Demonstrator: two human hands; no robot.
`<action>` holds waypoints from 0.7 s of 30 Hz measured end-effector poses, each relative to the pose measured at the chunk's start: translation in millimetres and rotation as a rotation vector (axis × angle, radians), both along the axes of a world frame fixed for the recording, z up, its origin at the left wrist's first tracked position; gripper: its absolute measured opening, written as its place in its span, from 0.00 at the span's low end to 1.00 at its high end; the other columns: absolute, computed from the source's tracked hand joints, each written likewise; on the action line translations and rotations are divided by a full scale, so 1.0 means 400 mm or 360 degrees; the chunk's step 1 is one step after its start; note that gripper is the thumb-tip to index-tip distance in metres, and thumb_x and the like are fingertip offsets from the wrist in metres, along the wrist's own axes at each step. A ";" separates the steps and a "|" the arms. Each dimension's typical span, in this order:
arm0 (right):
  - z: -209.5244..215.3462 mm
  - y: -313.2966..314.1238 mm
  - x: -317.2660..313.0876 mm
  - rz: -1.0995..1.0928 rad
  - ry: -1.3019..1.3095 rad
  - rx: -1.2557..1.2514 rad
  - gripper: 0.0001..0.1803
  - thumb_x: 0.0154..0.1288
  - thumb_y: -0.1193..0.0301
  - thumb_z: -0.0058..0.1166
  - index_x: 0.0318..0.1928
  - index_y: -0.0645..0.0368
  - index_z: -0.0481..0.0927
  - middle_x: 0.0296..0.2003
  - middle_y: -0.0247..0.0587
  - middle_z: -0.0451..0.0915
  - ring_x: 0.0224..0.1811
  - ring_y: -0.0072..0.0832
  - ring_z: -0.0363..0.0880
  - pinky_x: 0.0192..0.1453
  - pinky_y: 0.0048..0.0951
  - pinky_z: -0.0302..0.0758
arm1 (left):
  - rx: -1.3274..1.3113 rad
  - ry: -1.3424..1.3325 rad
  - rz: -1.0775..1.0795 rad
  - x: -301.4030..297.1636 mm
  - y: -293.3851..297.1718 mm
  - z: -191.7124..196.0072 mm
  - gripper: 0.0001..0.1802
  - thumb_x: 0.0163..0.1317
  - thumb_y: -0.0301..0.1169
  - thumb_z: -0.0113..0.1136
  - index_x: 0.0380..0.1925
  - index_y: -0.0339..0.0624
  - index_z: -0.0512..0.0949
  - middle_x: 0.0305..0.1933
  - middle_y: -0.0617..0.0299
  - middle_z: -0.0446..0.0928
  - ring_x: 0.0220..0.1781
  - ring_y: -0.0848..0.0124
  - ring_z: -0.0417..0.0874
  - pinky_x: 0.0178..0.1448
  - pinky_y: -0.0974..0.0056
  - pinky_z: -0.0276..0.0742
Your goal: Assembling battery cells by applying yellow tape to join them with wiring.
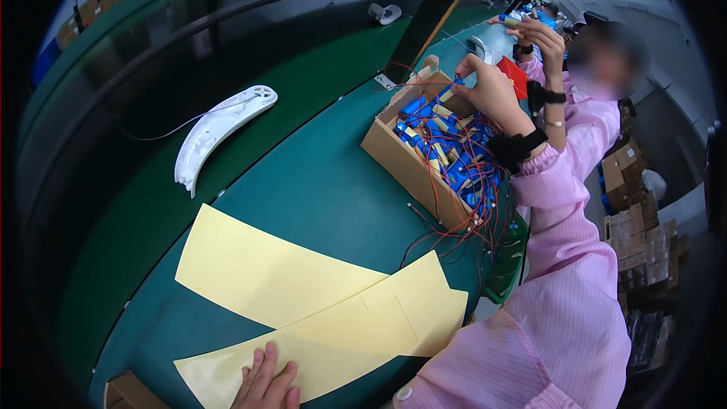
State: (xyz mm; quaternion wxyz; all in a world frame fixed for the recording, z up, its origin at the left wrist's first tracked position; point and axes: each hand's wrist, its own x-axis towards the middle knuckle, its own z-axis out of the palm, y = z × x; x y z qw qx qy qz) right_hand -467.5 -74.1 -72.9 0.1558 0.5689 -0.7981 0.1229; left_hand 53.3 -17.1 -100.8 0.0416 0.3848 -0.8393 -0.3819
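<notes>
My left hand [266, 383] lies at the lower edge with its fingers spread flat on a pale yellow sheet [326, 344]. A second yellow sheet [265, 265] lies partly beneath that one. My right hand [496, 95], in a pink sleeve with a black wristband, reaches over a cardboard box [413, 170]. Its thumb and fingertips pinch a blue battery pack [457, 82] at the box's far end; the fingers hide part of it. Inside the box are several blue and yellow battery packs [447, 132] with tangled red and black wires.
A co-worker's hand [541, 39] holds a similar battery pack [509, 22] beyond the box. On the green conveyor [129, 242] at left lies a white curved shell [219, 132] with a thin wire. A dark post [432, 19] rises behind the box. A green bin [509, 265] stands below it.
</notes>
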 end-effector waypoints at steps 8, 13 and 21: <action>0.005 -0.020 -0.014 0.0103 -0.0091 0.0094 0.26 0.44 0.68 0.70 0.44 0.54 0.72 0.31 0.36 0.83 0.39 0.42 0.81 0.40 0.40 0.74 | -0.0052 0.0046 0.0002 0.002 0.007 0.000 0.14 0.64 0.26 0.53 0.50 0.38 0.76 0.64 0.49 0.68 0.66 0.53 0.67 0.68 0.55 0.63; 0.001 -0.027 -0.016 0.0037 -0.0030 0.0137 0.26 0.45 0.67 0.70 0.45 0.52 0.71 0.30 0.35 0.81 0.39 0.42 0.81 0.40 0.40 0.74 | -0.0129 0.0084 0.0003 0.004 0.016 -0.001 0.14 0.64 0.26 0.53 0.49 0.37 0.77 0.64 0.48 0.68 0.66 0.52 0.67 0.68 0.56 0.64; 0.025 -0.022 0.032 0.0111 -0.0018 0.0082 0.25 0.47 0.68 0.68 0.46 0.52 0.71 0.35 0.37 0.80 0.40 0.43 0.79 0.42 0.41 0.74 | -0.0160 0.0122 0.0013 0.036 0.045 -0.028 0.14 0.63 0.26 0.54 0.49 0.38 0.78 0.64 0.47 0.68 0.67 0.52 0.67 0.68 0.57 0.64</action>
